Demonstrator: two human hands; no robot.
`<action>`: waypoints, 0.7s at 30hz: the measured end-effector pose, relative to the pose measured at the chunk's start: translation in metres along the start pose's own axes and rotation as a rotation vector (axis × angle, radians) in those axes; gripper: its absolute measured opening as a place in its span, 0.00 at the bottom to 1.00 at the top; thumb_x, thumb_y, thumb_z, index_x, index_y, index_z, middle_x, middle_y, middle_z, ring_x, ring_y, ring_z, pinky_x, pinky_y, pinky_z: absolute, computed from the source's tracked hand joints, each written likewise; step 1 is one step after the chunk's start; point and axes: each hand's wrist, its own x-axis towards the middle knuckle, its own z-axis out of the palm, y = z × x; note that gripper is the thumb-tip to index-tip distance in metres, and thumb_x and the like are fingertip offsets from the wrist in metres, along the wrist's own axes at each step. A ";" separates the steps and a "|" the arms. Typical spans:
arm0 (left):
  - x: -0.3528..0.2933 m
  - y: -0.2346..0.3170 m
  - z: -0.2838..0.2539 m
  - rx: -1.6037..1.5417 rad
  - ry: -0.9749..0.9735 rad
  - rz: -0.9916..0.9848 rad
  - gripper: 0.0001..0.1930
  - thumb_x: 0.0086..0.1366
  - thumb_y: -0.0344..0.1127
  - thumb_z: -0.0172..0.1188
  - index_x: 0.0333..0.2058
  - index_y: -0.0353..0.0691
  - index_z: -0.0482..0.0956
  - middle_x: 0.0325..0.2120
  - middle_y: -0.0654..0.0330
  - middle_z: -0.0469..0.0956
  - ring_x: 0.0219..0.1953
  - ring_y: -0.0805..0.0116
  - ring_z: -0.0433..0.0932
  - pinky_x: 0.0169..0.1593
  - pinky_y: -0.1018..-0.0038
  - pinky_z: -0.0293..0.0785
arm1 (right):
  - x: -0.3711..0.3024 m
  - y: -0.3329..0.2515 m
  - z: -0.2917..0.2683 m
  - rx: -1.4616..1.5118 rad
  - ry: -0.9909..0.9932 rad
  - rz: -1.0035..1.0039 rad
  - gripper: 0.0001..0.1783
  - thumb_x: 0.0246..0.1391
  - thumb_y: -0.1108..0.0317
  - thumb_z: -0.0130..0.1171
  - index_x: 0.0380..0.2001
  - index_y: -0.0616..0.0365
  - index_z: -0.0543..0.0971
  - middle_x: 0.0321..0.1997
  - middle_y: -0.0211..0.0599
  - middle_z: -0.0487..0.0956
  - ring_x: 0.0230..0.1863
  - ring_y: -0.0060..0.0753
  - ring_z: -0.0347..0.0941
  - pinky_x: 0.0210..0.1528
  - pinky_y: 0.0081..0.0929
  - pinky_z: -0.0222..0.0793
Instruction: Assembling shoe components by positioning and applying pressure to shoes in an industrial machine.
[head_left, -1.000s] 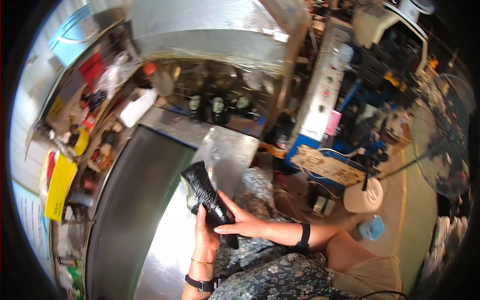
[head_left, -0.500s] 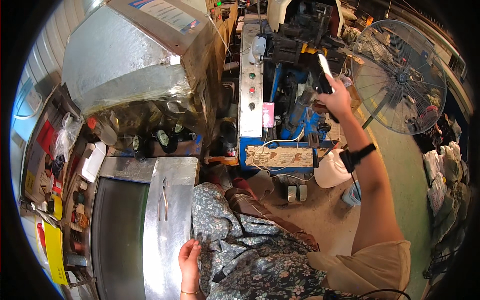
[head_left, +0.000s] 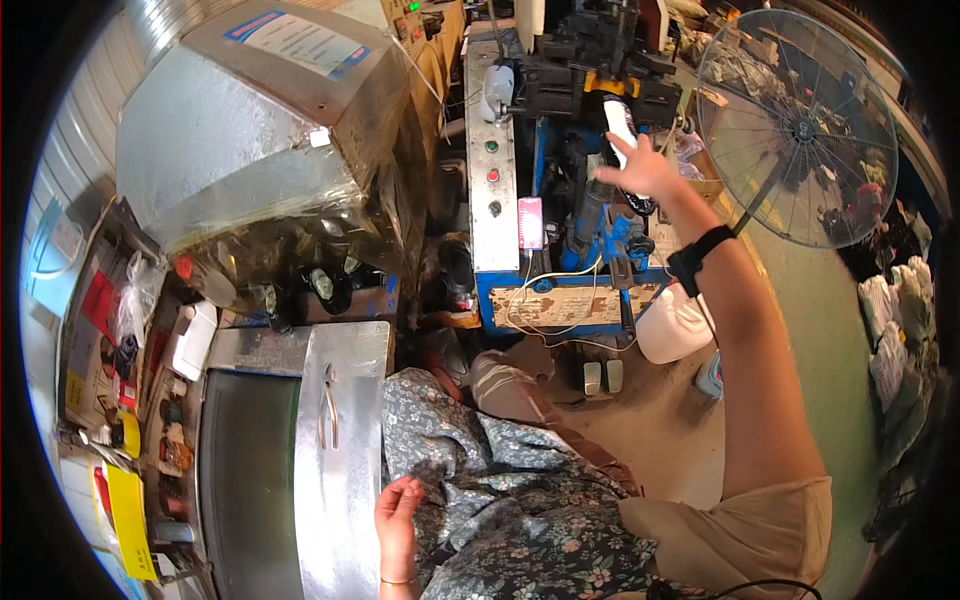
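A long black piece with a white face, like a shoe on its last (head_left: 621, 128), stands in the black clamp head of a blue machine (head_left: 600, 85). My right hand (head_left: 640, 172) is open beside it, thumb and fingers spread; the palm hides part of the piece. Low at the front, my left hand (head_left: 398, 505) hovers by my flowered apron (head_left: 520, 500), fingers curled together with nothing visible in them. Left of it, metal pincers (head_left: 328, 410) lie on a shiny metal plate (head_left: 345, 480).
A control panel (head_left: 492, 220) with buttons flanks the machine. Pedals (head_left: 602, 377) and a white jug (head_left: 672, 325) stand below. A large fan (head_left: 800, 130) is at right. A dark conveyor belt (head_left: 252, 480) runs at left under a metal hood (head_left: 230, 110), where dark shoes (head_left: 325, 290) sit.
My right hand has moved left, carrying the shoe-like piece into the clamp head, and its fingers have opened off it. My left hand has shifted slightly right. The view has shifted a little.
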 end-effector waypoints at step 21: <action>-0.079 0.210 0.092 -0.146 -1.137 0.643 0.26 0.71 0.46 0.52 0.57 0.29 0.71 0.56 0.43 0.72 0.60 0.52 0.69 0.63 0.61 0.63 | 0.155 0.084 0.056 0.120 0.216 -0.331 0.39 0.53 0.52 0.61 0.66 0.57 0.64 0.61 0.58 0.72 0.63 0.54 0.67 0.63 0.38 0.61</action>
